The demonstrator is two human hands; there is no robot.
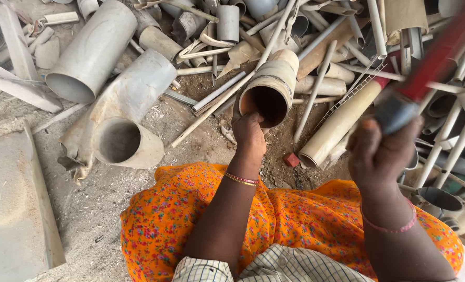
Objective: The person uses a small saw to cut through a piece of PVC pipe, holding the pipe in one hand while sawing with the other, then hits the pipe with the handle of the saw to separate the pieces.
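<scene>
Two hands [249, 134], perhaps dozens of pipes [94, 49].

floor [101, 209]: dusty dirt | scrap pipe heap [154, 36] behind | daylight

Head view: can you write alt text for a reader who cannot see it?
A seated person's left hand grips the open rim of a short tan pipe piece, while the right hand holds a raised, blurred red-handled tool. Cut grey and cream pipes litter the dusty ground.
</scene>
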